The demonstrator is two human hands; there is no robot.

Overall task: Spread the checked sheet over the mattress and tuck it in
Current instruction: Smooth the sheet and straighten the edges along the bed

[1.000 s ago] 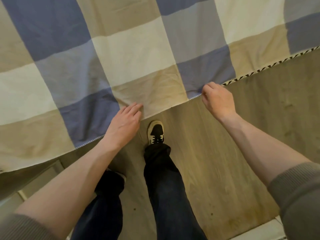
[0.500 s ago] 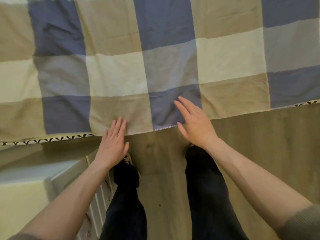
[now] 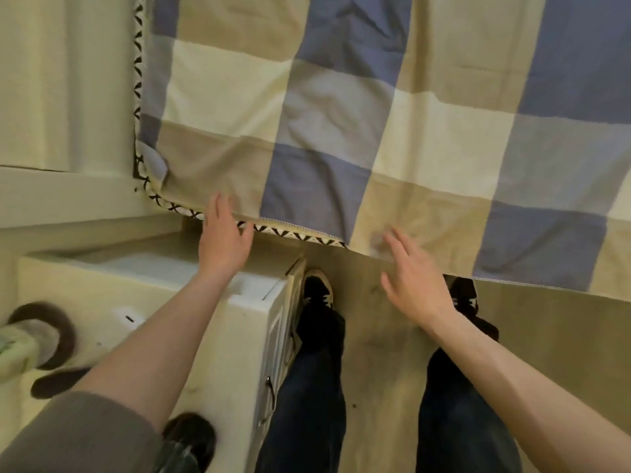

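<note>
Where one checked sheet [image 3: 341,131] hangs, left hand [image 3: 223,247], right hand [image 3: 415,285]

Left of your feet stands a white wooden bedside cabinet [image 3: 191,322] on the pale wood-grain floor [image 3: 553,336], dark round objects [image 3: 51,332] resting on top.

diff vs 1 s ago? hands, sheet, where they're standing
The person has stepped left along the bed: the corner of the checked sheet and a white cabinet are now in view. The right hand, fisted on the hem a second ago, is open; the left hand has gone to the patterned mattress trim. Unchanged: sheet hangs untucked, neither hand grips it.
</note>
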